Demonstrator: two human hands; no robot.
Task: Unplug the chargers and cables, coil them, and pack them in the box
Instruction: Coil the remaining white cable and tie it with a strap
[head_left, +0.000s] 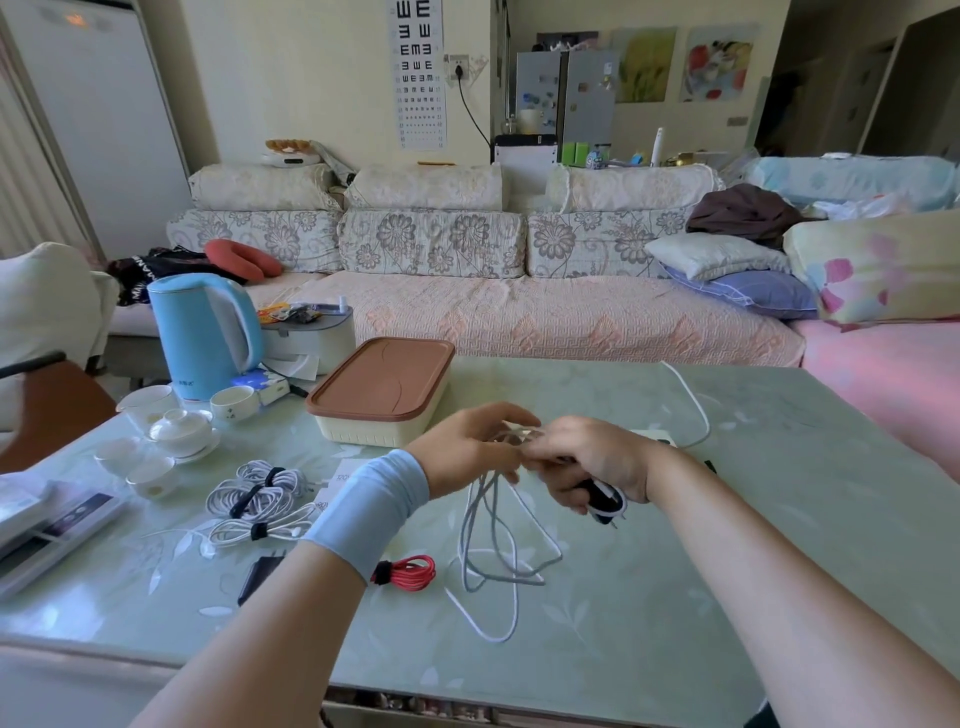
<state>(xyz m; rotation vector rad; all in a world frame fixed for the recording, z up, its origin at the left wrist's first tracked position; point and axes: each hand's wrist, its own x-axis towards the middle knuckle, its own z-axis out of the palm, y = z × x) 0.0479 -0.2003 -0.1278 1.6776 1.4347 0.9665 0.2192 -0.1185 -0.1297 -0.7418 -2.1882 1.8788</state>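
Observation:
Both hands meet above the middle of the table. My left hand (467, 447) pinches the top of a white cable (488, 551) whose loose loops hang down onto the glass. My right hand (587, 462) grips the same cable together with a black-and-white charger plug (605, 501). The cream box with a closed brown lid (382, 389) stands just behind the hands. Two coiled white cables (260, 493) tied with black straps, a coiled red cable (410, 571) and a black charger (257, 574) lie at the left. A white power strip (660, 436) peeks out behind my right hand.
A blue kettle (205, 332), white teacups (176, 426) and a grey container (311, 338) crowd the table's back left. Flat white devices (47, 525) lie at the left edge. The power strip's white cord (691, 400) runs toward the sofa (519, 312).

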